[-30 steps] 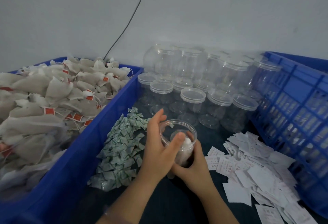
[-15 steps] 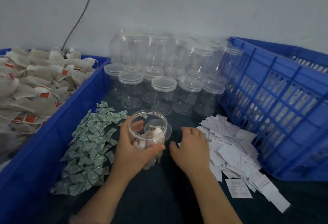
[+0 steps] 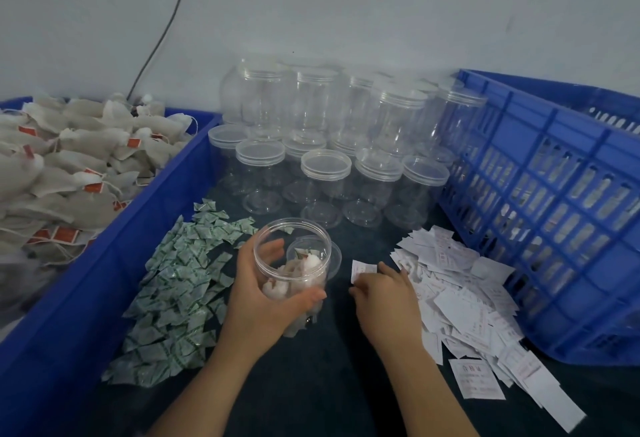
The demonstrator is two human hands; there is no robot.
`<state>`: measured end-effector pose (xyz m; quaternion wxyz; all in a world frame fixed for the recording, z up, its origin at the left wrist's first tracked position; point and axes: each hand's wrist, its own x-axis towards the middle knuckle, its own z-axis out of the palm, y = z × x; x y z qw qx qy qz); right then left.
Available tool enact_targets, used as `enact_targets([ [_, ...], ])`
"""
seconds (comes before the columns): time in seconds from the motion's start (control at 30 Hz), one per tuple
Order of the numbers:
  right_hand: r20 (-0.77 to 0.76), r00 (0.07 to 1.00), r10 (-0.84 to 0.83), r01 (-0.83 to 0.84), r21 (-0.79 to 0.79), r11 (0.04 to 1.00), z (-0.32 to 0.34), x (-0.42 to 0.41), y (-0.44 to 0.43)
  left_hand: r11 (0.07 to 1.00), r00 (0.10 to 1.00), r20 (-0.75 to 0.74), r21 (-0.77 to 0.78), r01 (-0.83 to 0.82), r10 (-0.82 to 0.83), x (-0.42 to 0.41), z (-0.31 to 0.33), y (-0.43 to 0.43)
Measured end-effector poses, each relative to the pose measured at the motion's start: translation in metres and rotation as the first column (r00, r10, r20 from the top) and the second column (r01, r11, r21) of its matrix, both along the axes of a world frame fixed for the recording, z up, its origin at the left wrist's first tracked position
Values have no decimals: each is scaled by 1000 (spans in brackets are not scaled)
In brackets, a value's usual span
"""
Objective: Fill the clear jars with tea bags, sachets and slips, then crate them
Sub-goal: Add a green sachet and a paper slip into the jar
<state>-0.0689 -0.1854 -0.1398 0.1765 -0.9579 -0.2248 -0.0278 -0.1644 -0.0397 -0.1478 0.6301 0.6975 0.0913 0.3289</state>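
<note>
My left hand (image 3: 258,301) grips an open clear jar (image 3: 292,256) above the dark table, with tea bags inside it. My right hand (image 3: 386,298) pinches a white paper slip (image 3: 363,269) at the left edge of the slip pile (image 3: 464,298). Green-printed sachets (image 3: 176,294) lie heaped left of the jar. Tea bags (image 3: 69,166) with red tags fill the blue bin (image 3: 114,253) at the left. A clear lid (image 3: 334,256) lies behind the held jar.
Several lidded empty clear jars (image 3: 325,166) stand stacked against the wall at the back. A blue slatted crate (image 3: 554,201) stands at the right. A black cable (image 3: 166,31) runs down the grey wall.
My right hand left the jar and moved right to the slip pile, where it now pinches a slip. My left hand keeps holding the jar. The view swung right.
</note>
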Motion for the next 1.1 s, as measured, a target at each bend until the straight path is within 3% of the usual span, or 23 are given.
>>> enact_targets([
  [0.27, -76, 987, -141, 150, 117, 982, -3, 5, -12, 1000, 1000, -3, 7, 12, -12, 0, -2, 1],
  [0.4, 34, 991, -126, 121, 121, 985, -6, 1, -6, 1000, 1000, -6, 21, 3, -3, 0, 0, 2],
  [0.5, 146, 973, -177, 127, 299, 946, -6, 2, -8, 1000, 1000, -9, 23, 5, -5, -2, 0, 1],
  [0.67, 280, 943, -181, 54, 406, 912, -2, 5, -12, 1000, 1000, -23, 16, 7, -7, -3, 3, 0],
  [0.73, 315, 929, -195, 14, 496, 868, 3, 1, -11, 1000, 1000, -20, 11, 14, -14, -4, 5, 0],
  [0.87, 98, 989, -109, -4, 761, 648, 11, -12, -3, 1000, 999, -28, -3, 29, -29, -4, 5, 1],
  [1.0, 249, 968, -6, -224, 881, 416, 41, -26, 13, 999, 998, -49, -1, 32, -32, -5, 7, 2],
  [1.1, 337, 926, 168, -377, 827, 417, 62, -28, 31, 999, 998, -37, -16, 41, -41, -6, 10, 0],
])
